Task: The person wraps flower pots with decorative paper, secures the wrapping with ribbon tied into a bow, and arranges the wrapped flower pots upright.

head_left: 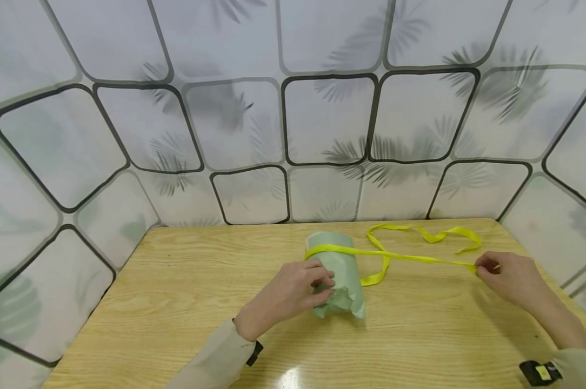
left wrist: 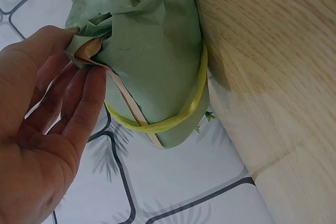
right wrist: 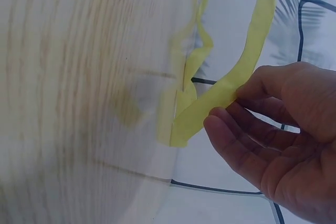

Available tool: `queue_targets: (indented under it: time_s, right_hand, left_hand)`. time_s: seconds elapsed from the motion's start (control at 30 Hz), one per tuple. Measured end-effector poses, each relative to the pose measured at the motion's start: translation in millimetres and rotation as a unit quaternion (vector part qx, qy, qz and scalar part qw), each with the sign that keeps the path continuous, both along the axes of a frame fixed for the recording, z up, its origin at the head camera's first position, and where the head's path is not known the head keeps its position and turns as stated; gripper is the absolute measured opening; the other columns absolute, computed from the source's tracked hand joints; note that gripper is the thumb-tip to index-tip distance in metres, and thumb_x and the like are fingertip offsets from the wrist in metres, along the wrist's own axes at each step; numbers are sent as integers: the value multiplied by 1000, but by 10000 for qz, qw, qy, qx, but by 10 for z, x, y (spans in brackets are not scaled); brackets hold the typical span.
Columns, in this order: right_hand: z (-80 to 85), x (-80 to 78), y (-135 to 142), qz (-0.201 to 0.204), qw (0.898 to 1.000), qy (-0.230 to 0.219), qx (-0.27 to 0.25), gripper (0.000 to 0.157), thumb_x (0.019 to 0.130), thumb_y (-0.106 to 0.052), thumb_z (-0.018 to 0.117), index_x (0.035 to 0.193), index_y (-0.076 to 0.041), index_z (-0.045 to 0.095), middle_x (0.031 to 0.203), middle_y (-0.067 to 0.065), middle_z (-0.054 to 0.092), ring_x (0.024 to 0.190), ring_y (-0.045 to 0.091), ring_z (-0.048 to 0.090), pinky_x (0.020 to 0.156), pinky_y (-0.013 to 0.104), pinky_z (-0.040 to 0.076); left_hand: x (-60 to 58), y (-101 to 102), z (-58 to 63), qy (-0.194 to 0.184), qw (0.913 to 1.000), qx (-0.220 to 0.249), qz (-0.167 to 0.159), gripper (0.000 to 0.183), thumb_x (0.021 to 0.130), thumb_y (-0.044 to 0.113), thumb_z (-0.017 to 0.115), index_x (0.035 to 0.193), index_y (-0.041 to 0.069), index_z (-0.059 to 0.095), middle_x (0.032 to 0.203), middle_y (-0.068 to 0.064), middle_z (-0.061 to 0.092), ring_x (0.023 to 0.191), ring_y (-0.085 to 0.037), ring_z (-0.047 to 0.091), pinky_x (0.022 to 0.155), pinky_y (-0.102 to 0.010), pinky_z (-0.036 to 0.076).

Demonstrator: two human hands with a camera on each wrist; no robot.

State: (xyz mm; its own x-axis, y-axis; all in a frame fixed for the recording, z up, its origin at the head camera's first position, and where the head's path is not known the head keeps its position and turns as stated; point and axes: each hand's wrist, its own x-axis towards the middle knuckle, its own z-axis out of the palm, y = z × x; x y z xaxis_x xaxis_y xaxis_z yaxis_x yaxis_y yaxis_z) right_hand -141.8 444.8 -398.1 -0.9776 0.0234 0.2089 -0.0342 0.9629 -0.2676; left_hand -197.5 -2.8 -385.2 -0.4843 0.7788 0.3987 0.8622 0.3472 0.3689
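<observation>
Head view: green paper bundle (head_left: 343, 272) looped by yellow ribbon (head_left: 419, 258).
Pinching bundle's edge with left hand (head_left: 293, 286), stretched ribbon with right hand (head_left: 513, 279).

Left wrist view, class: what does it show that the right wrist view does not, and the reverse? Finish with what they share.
Only the left wrist view shows the green parcel, the tan strip along it, and the person's left grip at its crumpled paper.

Only the right wrist view shows the right grip pinching the yellow ribbon.

Both include yellow ribbon, the wooden table and the patterned wall.
</observation>
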Motion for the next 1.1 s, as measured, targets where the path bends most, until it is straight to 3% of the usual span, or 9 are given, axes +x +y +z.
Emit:
queue_targets:
  time_s: [0.27,0.53,0.63,0.77,0.9,1.1]
  right_hand:
    - [-13,10,99,-65,9999,21,91,8,90,-7,68,87,-2,72,80,13,73,73,36,70,64,50,53]
    - [-34,-30,93,130,9980,-616,-103,17,94,-10,66,102,3,72,90,18,73,78,34,72,64,45,56]
    - [-23,-59,-120,264,9984,-421,-256,20,94,-10,66,106,5,72,94,21,74,79,33,72,63,44,57]
    - [33,-142,-597,807,9950,312,-489,15,93,-9,69,105,-1,75,97,15,77,77,26,72,60,32,55]
    - [98,-288,-1116,1439,9836,798,-740,17,93,-9,73,109,-5,75,104,13,77,74,19,72,56,23,50]
    - [110,-544,-1626,2245,9637,940,-1098,32,91,-8,76,122,-4,72,114,16,75,67,5,64,54,20,47]
  left_hand:
    - [-10,9,3,-31,10000,-57,34,4,95,14,74,98,13,76,102,1,72,83,-4,68,71,-13,55]
    - [-4,7,6,-86,9999,-86,29,4,96,15,74,99,13,76,102,1,72,82,-3,67,71,-13,55]
    - [0,5,6,-47,10000,-67,42,4,95,15,74,99,13,76,100,2,71,81,-3,66,70,-12,54]
    - [2,0,-1,-22,10000,-39,60,4,95,14,75,98,13,77,99,2,71,81,-2,66,70,-12,54]
    - [-4,0,-8,45,10000,-11,45,4,94,14,75,98,13,76,98,2,71,80,-2,66,70,-13,55]
    - [-4,10,-2,97,9999,-6,32,4,94,13,76,98,12,76,100,1,72,81,-3,67,71,-11,54]
